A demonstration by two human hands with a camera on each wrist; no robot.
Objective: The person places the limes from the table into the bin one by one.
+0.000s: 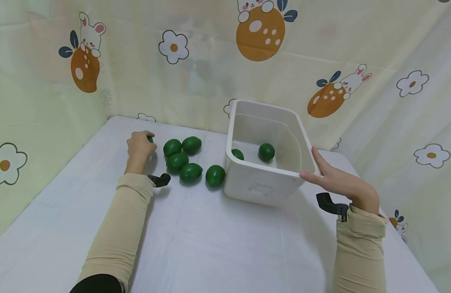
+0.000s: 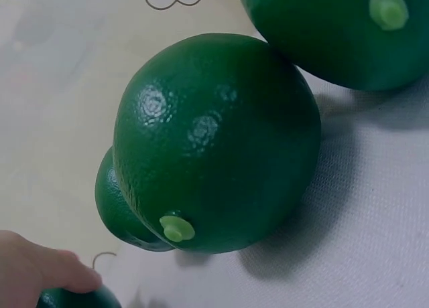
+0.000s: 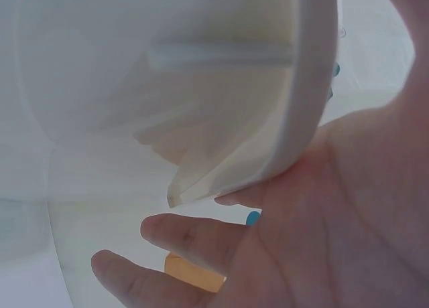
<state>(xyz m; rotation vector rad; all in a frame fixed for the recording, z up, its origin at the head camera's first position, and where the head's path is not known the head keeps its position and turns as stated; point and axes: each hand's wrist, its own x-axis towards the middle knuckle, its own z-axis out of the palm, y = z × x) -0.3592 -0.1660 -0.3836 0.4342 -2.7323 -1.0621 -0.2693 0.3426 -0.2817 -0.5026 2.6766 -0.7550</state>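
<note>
At the table's far left, my left hand (image 1: 139,147) grips a lime (image 1: 150,139), mostly covered by the fingers. In the left wrist view, the thumb (image 2: 50,268) lies over that lime (image 2: 77,299), while other limes (image 2: 221,134) fill the middle. Several dark green limes (image 1: 177,162) lie clustered just right of this hand. A white plastic bin (image 1: 262,187) stands right of them, with two limes (image 1: 266,151) visible inside. My right hand (image 1: 338,181) rests against the bin's near right corner. Its fingers (image 3: 194,241) are extended, and the palm touches the rim (image 3: 312,87).
A single lime (image 1: 215,176) sits close to the bin's left wall. White cloth covers the table (image 1: 210,244). A patterned curtain (image 1: 203,81) hangs behind the table and along its sides.
</note>
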